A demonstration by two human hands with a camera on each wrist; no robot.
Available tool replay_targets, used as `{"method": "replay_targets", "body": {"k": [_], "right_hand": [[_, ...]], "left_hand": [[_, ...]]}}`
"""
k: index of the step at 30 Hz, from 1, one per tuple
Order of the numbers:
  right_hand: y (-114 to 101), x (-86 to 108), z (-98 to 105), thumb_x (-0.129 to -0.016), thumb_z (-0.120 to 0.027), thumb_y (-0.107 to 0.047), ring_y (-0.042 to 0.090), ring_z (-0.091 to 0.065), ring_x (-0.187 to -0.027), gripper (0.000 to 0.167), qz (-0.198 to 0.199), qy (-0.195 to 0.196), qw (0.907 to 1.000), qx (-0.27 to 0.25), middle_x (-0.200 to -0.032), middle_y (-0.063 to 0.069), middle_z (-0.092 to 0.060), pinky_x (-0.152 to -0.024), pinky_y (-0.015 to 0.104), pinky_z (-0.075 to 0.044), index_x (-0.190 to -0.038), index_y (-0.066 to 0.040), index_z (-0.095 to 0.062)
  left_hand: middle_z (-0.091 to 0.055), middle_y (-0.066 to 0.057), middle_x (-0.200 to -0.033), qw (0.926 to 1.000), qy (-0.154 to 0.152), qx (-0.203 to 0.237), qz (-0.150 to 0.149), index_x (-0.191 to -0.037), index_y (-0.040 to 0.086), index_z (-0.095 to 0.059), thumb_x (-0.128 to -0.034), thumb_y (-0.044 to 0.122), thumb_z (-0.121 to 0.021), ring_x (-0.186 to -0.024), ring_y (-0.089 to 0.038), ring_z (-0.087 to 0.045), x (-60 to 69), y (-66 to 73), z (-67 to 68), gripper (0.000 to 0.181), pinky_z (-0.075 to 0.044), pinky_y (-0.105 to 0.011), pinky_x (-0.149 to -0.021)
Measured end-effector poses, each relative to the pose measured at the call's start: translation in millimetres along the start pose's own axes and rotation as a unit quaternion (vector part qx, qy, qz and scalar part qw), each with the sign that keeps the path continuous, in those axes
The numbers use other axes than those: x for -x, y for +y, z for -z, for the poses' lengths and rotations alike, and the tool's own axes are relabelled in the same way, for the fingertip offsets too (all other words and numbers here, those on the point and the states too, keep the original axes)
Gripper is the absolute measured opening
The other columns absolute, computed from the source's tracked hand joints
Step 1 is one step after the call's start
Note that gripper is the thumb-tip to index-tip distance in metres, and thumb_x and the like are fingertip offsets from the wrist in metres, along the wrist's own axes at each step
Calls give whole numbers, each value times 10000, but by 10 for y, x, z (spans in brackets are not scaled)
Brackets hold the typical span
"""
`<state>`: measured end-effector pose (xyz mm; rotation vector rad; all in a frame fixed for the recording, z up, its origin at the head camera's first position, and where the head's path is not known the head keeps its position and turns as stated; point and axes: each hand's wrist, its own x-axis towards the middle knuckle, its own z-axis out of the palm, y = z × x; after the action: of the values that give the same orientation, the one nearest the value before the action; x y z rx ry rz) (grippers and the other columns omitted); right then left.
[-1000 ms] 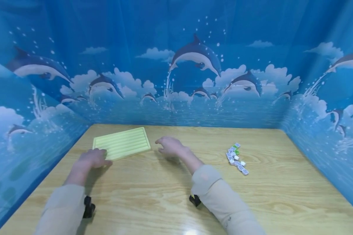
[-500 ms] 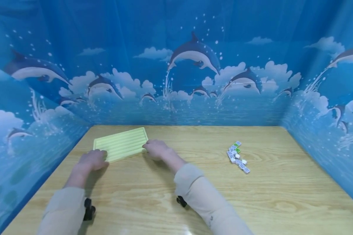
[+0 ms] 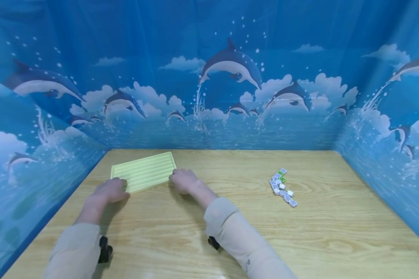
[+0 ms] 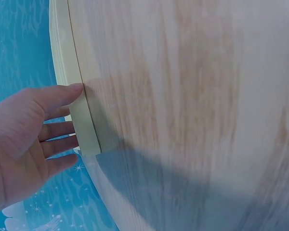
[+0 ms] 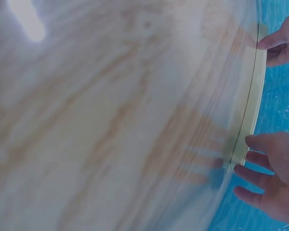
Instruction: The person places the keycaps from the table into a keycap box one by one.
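Gripping, left: we are pinching the near left corner of the pale yellow tray [image 3: 144, 170] in our left-hand grip [image 3: 109, 190], thumb lying on the front wall, fingers reaching round the end.
Gripping, right: we are clamping our right-hand grip [image 3: 184, 181] on the near right corner, thumb pressing the front wall, fingers spreading about the end.
Paired corners: we are probably holding both ends so that the load is sharing evenly and neither side is swinging round.
Tray position: it is lying toward the far left of the desk [image 3: 317, 232], slanting against the back edge, its ridged face looking upward.
Tiles [image 3: 282, 186]: they are lying in a loose, bending chain on the right, well apart from the tray, seemingly out of our forearms' way.
Count, tray and hands: we are seeing one tray and two hands.
Count, tiles: we are making out about a dozen, two showing green; overlaps are hiding the exact number.
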<state>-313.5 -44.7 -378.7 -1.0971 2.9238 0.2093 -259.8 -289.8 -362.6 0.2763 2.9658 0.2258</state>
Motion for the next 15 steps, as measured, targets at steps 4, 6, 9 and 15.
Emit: {"method": "replay_targets", "body": {"k": [4,6,9,15], "right_hand": [[-6,6,1,-967,-453,-157,211,-570,-932,250,-62,-141,9999,-17,-1138,46,-526,-744,355,-496,-1163,-168,-608],[-7,7,-1,-964,-454,-154,206,-569,-912,251,-129,-166,9997,-78,-1124,45,-516,-730,348,-498,-1161,-165,-609],[5,19,0,-953,-464,-139,201,-570,-886,248,-198,-157,9996,-125,-1103,51,-508,-700,333,-503,-1148,-154,-617],[50,43,-2,-929,-486,-102,204,-579,-888,234,-192,-95,9995,-234,-1112,73,-522,-721,300,-509,-1120,-111,-619]], "left_hand": [[-494,-372,-1104,9999,70,-23,-138,-1184,-160,-483,-792,200,-637,-1034,-525,-465,-14,4,-8,554,-397,-581,-859],[-501,-367,-1094,9998,89,-35,-190,-1177,-159,-489,-790,198,-640,-1026,-520,-472,-18,10,-11,547,-402,-576,-857],[-509,-363,-1075,9994,141,-50,-296,-1165,-161,-497,-782,191,-649,-1011,-515,-482,-35,20,-16,542,-408,-571,-851],[-505,-371,-1085,9989,183,-34,-424,-1169,-165,-498,-772,189,-663,-1020,-519,-476,-49,60,-18,558,-402,-567,-864]]}}
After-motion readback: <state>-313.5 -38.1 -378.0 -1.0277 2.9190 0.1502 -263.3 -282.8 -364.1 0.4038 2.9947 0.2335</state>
